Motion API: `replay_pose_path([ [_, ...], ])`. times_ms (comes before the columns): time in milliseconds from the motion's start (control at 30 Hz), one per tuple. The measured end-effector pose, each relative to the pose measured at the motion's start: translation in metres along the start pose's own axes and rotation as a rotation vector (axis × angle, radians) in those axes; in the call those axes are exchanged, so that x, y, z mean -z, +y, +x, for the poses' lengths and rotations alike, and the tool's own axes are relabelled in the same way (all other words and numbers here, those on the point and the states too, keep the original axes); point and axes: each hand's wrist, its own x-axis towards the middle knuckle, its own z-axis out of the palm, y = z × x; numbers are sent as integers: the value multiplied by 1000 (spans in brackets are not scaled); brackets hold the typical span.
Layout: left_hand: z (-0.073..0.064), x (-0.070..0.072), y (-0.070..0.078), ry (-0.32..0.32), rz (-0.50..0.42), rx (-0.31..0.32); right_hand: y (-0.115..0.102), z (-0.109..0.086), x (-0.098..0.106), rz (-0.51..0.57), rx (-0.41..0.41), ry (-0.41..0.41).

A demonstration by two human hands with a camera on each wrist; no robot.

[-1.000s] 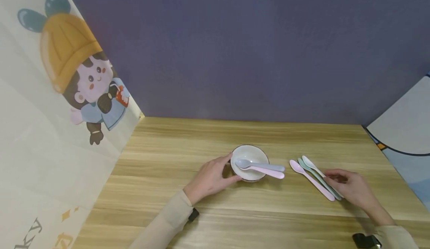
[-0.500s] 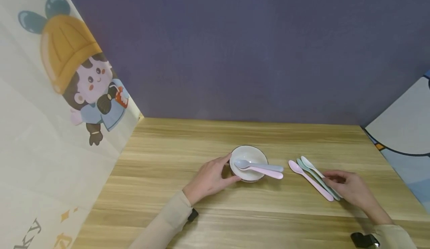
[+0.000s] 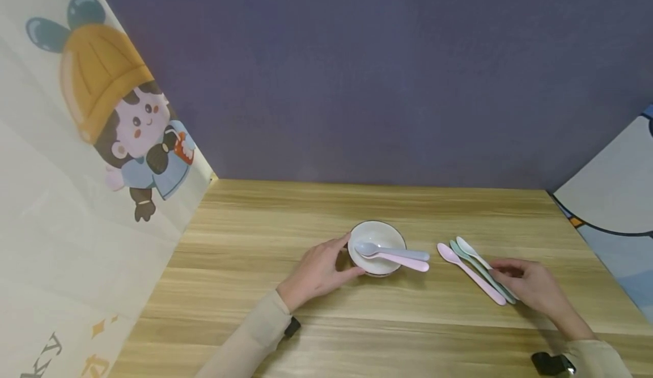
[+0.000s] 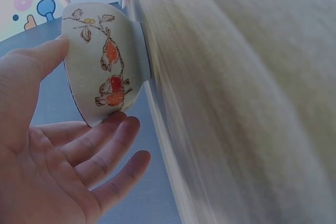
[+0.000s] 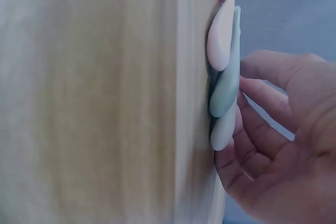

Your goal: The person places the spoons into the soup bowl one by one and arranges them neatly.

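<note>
A white bowl [image 3: 374,232] with a dark rim stands on the table, its outer side painted with a branch and red fruit in the left wrist view. My left hand [image 3: 316,267] holds its left side between thumb and fingers. A grey-blue spoon [image 3: 403,253] and a pink spoon [image 3: 408,262] lie in it, handles jutting right. Further right, another pink spoon [image 3: 471,274], a green spoon [image 3: 474,262] and a white spoon [image 3: 470,247] lie side by side, close together. My right hand [image 3: 535,287] pinches the white spoon's handle, hiding part of it.
The wood-grain table [image 3: 245,219] meets a dark blue panel [image 3: 357,83] at the back. A pale panel [image 3: 46,196] with a cartoon figure borders the left, and a printed panel [image 3: 612,191] the right. Bare wood lies between bowl and loose spoons.
Everything has shifted a few pixels in the head view, as if the camera moved slightly. Both hands, the bowl and the spoons keep their places relative to each other.
</note>
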Motion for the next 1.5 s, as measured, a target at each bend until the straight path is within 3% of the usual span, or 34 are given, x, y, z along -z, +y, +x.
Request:
replay_pose_path([
  [667, 1, 1, 0, 0, -16, 5, -4, -1, 10, 8, -12, -34],
  [1500, 0, -1, 0, -9, -12, 7, -16, -1, 16, 12, 51, 12],
])
